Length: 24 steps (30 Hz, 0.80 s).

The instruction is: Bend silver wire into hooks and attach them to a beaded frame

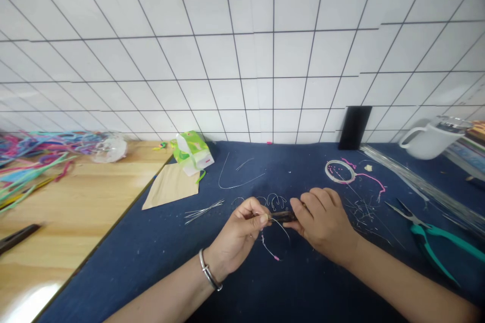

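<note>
Thin silvery wire (283, 228) is pinched between the thumb and fingers of my left hand (242, 229), which wears a bangle at the wrist. A strand with a small pink piece (276, 258) hangs below it. My right hand (326, 219) is wrapped round a dark tool (282, 216), whose tip meets the wire at my left fingertips. The rest of the tool is hidden in my palm. Just behind my hands, curved wire pieces (276, 201) lie on the dark blue cloth (151, 272).
Straight wires (204, 211) and a paper piece (172, 185) lie left. Teal-handled pliers (428, 229), a white ring (340, 171), wire scraps (364, 212) and a wire bundle (413, 174) are right. A white mug (432, 137) and black phone-like slab (354, 127) stand near the tiled wall.
</note>
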Tool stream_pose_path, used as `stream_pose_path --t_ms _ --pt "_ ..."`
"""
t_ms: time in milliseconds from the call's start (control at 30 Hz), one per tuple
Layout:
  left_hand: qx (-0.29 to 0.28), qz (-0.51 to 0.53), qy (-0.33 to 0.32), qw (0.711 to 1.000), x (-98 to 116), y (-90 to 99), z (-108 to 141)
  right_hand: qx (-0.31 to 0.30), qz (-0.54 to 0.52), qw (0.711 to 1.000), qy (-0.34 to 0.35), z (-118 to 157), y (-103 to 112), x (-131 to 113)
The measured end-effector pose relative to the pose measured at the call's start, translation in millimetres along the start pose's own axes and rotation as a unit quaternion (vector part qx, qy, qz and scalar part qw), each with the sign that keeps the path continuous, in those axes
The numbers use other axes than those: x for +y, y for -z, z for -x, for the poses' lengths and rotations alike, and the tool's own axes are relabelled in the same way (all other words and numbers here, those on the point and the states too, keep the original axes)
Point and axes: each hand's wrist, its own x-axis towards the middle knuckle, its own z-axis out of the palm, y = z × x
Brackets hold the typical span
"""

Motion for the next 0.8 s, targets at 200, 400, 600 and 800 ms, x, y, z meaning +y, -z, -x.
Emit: stream_pose_path --t_ms 200,400,600,800 --pt "-0.005 0.031 0.015 0.999 0.2 -1.5 1.5 -0.010 -0.005 1.000 0.006 0.9 1.1 1.3" --pt "0.000 0.043 0.019 0.999 -1.2 -0.8 1.3 0.001 -0.011 1.000 0.008 0.2 0.8 1.6" --pt "-0.010 0.042 0.006 0.999 -1.0 -2.1 1.5 0.020 -0.008 1.000 -0.002 0.6 -0.5 0.2" --pt "-0.009 0.033 -0.001 0.999 0.3 -2.8 2.5 0.012 -0.008 1.000 -0.008 0.8 -0.5 0.4"
